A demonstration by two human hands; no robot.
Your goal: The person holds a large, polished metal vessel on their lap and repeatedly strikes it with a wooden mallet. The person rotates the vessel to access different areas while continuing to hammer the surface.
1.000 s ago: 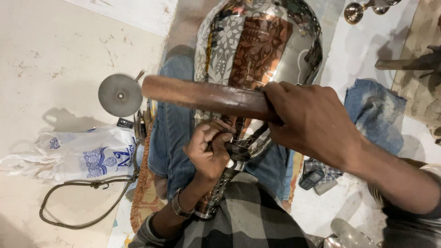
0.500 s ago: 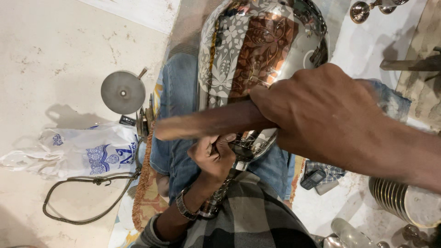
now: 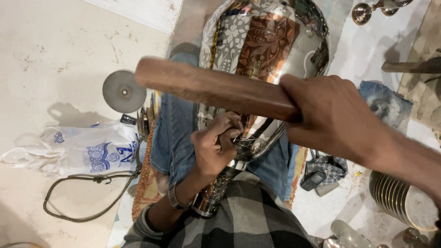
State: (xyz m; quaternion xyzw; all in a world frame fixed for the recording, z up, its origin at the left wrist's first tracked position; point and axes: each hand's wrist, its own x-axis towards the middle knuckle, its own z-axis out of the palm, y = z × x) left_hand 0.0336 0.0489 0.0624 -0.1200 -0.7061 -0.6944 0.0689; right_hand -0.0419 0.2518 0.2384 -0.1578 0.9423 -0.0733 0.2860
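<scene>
A large shiny metal vessel (image 3: 266,46) with engraved flower patterns lies across my lap, over my blue jeans (image 3: 177,133). My right hand (image 3: 330,115) grips a thick brown wooden stick (image 3: 211,87) held across the vessel, its free end pointing left. Below the stick, my left hand (image 3: 216,144) is closed around a small tool pressed against the vessel's lower part; the tool itself is mostly hidden by the fingers.
On the floor to the left lie a round metal disc (image 3: 121,91), a white plastic bag with blue print (image 3: 87,149) and a looped cord (image 3: 87,202). A stack of metal plates (image 3: 404,200), a small dark phone (image 3: 313,180) and a checked cloth (image 3: 333,165) sit at the right.
The wooden stick has swung up and down over the vessel; it now sits higher and closer to the camera. My left hand has stayed on the vessel.
</scene>
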